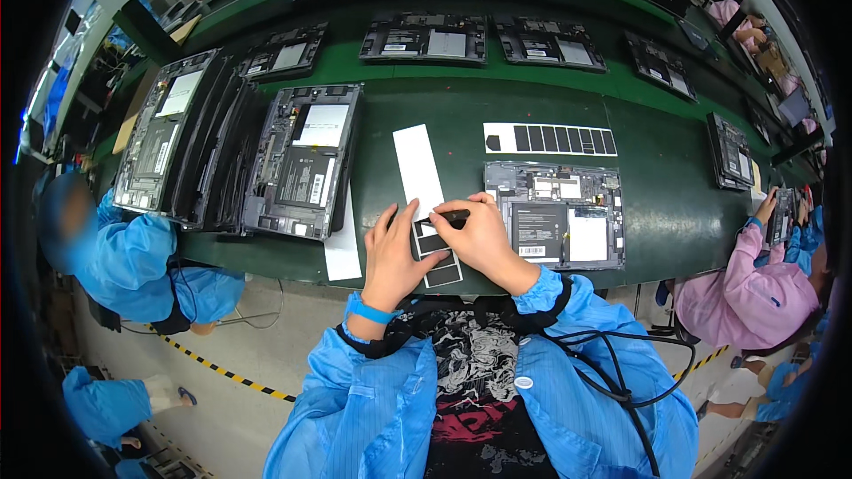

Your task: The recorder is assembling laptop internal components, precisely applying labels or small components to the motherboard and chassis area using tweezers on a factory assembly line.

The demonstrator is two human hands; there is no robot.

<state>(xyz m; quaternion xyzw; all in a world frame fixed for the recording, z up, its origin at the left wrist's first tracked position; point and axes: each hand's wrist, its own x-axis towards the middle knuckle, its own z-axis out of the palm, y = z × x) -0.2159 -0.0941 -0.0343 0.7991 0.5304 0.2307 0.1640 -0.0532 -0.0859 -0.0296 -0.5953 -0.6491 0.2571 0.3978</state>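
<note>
A long white strip [417, 164] lies lengthwise in front of me, with black rectangular stickers on its near end. My left hand [392, 257] rests on its left edge, fingers spread, thumb reaching over the stickers. Pinched in my right hand [486, 241] is a slim black tool [455, 215], its tip at the strip close to my left fingertips; its exact kind is hidden by the fingers. Just right of that hand sits an opened laptop-like device [552, 186] with battery and boards exposed. Beyond it lies a second white strip [550, 138] carrying a row of black stickers.
Stacks of similar opened devices [297, 160] stand at the left, beside another white strip [343, 253]. More devices [424, 39] line the far side of the green table [657, 160]. People in blue sit left; a person in pink [745, 293] works at right.
</note>
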